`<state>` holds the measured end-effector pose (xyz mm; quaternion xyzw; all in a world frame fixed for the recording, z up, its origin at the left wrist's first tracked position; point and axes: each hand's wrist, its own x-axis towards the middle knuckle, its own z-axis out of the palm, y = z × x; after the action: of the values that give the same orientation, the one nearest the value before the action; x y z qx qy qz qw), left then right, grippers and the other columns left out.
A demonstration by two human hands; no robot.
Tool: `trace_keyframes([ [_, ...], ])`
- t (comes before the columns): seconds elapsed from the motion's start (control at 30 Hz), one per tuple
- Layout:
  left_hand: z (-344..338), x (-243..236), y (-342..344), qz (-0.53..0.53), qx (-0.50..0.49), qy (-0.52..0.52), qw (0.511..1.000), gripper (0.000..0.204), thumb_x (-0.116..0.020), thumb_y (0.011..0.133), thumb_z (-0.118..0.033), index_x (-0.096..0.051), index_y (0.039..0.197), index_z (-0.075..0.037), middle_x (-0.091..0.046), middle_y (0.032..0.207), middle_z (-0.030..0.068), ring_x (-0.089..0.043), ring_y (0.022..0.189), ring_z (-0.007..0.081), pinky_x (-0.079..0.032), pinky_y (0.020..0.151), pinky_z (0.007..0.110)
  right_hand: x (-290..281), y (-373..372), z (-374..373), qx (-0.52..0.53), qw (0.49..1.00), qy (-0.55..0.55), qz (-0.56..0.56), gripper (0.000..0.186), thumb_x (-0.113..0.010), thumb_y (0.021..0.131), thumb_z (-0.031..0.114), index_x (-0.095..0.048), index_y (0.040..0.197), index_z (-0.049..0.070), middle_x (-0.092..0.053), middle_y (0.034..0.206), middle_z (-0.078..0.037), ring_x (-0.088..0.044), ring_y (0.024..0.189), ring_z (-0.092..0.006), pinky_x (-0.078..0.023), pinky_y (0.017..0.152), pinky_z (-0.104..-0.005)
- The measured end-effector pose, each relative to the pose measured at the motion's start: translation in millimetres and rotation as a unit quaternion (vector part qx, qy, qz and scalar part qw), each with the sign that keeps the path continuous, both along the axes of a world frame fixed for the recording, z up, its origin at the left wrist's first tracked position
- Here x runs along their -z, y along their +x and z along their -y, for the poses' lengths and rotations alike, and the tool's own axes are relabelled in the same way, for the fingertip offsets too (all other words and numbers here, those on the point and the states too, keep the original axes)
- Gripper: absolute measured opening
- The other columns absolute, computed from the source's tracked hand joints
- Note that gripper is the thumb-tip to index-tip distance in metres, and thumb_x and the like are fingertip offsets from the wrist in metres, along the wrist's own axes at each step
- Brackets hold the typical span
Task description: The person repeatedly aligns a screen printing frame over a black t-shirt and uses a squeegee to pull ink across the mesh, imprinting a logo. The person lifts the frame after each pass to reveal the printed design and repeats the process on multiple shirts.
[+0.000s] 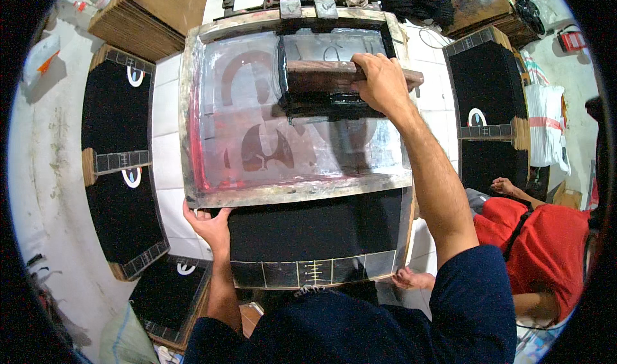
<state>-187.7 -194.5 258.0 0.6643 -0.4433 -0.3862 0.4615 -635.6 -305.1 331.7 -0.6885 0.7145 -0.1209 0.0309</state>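
In the head view, my right hand [379, 84] grips the wooden handle of a squeegee [321, 71], which rests in dark ink in the upper right of the screen inside a stained frame [289, 193]. Curved dark shapes show through the pale, pink-streaked mesh [244, 100]. At the frame's lower left corner, my left hand [209, 226] holds the edge with thumb and fingers. Below the screen, a board covered in black fabric [312, 226] shows, with a ruled strip along its near edge. Metal clamps [290, 9] sit on the frame's far bar.
Boards with black fabric and white printed shapes flank me at left [116, 216] and right [485, 81]. A co-worker in red [533, 248] is at lower right, one hand [411, 277] beside my board's corner. Stacked brown boards [144, 13] stand at back left; white tiled floor [170, 126] lies between.
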Motion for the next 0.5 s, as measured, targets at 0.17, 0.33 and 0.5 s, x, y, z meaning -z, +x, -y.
trace_keyframes([
  [0.17,2,-3,-4,-0.014,-0.022,0.018,0.999,0.119,-0.083,0.068,0.016,-0.013,0.161,-0.009,-0.033,0.155,0.027,-0.046,0.136,0.0357,-0.045,0.113,0.046,4,7,-14,-0.018,0.998,0.06,-0.001,0.036,-0.08,0.075,0.008,-0.07,0.11,0.011,-0.074,0.105,-0.009,-0.067,0.1,-0.0326,-0.046,0.084,-0.0493],
  [0.33,2,0,-1,-0.031,-0.023,0.0,0.999,0.127,-0.081,0.065,0.018,-0.008,0.164,-0.013,-0.022,0.161,0.0267,-0.042,0.139,0.0364,-0.046,0.112,0.048,22,-25,50,-0.04,0.999,0.01,-0.013,0.037,-0.083,0.074,0.019,-0.071,0.108,0.012,-0.075,0.1,-0.013,-0.07,0.101,-0.0344,-0.049,0.086,-0.0523],
  [0.5,2,2,0,-0.01,-0.019,-0.008,1.0,0.127,-0.081,0.064,0.017,-0.009,0.163,-0.014,-0.026,0.157,0.0277,-0.042,0.139,0.037,-0.047,0.11,0.046,25,-64,181,-0.018,0.991,0.086,-0.098,0.063,-0.086,0.07,0.026,-0.066,0.129,0.016,-0.074,0.113,-0.016,-0.07,0.106,-0.0353,-0.052,0.091,-0.0509],
])
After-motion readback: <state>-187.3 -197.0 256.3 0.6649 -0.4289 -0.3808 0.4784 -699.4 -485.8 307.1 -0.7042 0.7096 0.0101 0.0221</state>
